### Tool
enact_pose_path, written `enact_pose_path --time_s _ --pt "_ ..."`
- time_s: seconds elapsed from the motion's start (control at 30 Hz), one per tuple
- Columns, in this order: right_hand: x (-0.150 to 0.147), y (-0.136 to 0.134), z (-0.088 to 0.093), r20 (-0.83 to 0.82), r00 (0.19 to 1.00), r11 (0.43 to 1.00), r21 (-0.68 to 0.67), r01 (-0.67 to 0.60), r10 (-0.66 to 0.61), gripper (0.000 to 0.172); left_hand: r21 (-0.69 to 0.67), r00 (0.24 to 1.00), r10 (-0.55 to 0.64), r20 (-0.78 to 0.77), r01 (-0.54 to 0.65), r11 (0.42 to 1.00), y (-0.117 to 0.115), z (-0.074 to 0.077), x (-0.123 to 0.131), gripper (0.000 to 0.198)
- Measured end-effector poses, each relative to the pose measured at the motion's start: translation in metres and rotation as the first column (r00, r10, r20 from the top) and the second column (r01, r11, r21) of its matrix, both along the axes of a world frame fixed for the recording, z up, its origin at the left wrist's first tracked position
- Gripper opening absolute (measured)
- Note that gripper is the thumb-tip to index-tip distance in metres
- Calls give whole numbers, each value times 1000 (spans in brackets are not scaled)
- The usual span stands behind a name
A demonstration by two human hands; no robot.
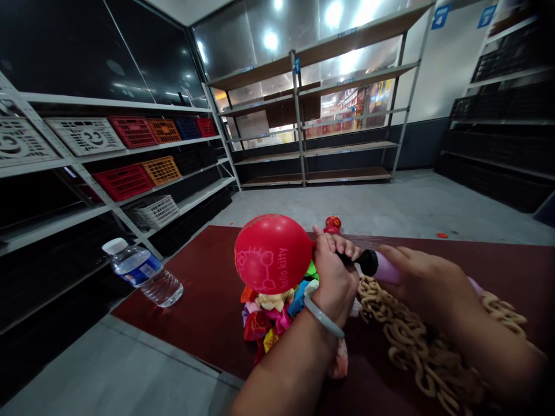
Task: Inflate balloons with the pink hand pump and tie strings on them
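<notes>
A blown-up red balloon (273,254) with "hello kitty" print stands out to the left of my left hand (333,271). That hand is closed round the balloon's neck and the black front end of a hand pump, whose join is hidden by my fingers. My right hand (427,280) wraps round the pump's pale purple body (387,269). Beneath the balloon lies a pile of limp coloured balloons (281,318). Tan, looped, cord-like pieces (403,329) are heaped under my right forearm.
A water bottle (145,271) stands at the left of the dark red table (186,289). Small red round ornaments (333,222) sit at its far edge. Shelving with coloured crates (134,132) lines the left wall; another rack (299,115) stands at the back.
</notes>
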State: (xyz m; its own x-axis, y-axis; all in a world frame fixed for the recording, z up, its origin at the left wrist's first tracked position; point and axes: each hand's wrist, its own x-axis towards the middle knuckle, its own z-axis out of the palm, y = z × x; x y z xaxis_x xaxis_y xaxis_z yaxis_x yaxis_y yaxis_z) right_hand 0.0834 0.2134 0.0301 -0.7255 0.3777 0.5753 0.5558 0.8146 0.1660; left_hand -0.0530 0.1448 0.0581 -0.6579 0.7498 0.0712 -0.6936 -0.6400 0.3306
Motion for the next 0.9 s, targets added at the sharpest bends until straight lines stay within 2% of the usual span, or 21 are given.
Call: enact_pose_path --time_s 0.13,0.23,0.33,0.4,0.6,0.7,0.9 --pt "6 13 0 0 999 997 -72 -34 34 51 -20 999 31 38 -30 999 -5 5 -28 54" --pt "17 26 4 8 1000 996 -87 -26 27 50 -33 992 102 71 -99 994 -12 11 -55 54" --pt "28 36 9 24 1000 998 -70 10 -8 46 -13 983 183 24 -183 983 -20 17 -74 56" --pt "33 39 12 31 999 998 -65 23 -22 44 -6 980 200 -5 -200 980 -22 19 -77 57" --pt "35 28 20 24 996 996 27 90 -91 46 40 986 166 32 -168 985 -16 16 -56 54" --pt "27 17 22 21 998 997 56 54 -55 47 54 993 105 45 -107 993 -10 12 -36 53" --pt "8 -2 15 20 1000 1000 -8 -23 23 48 23 1000 -7 1 7 1000 -1 0 2 52"
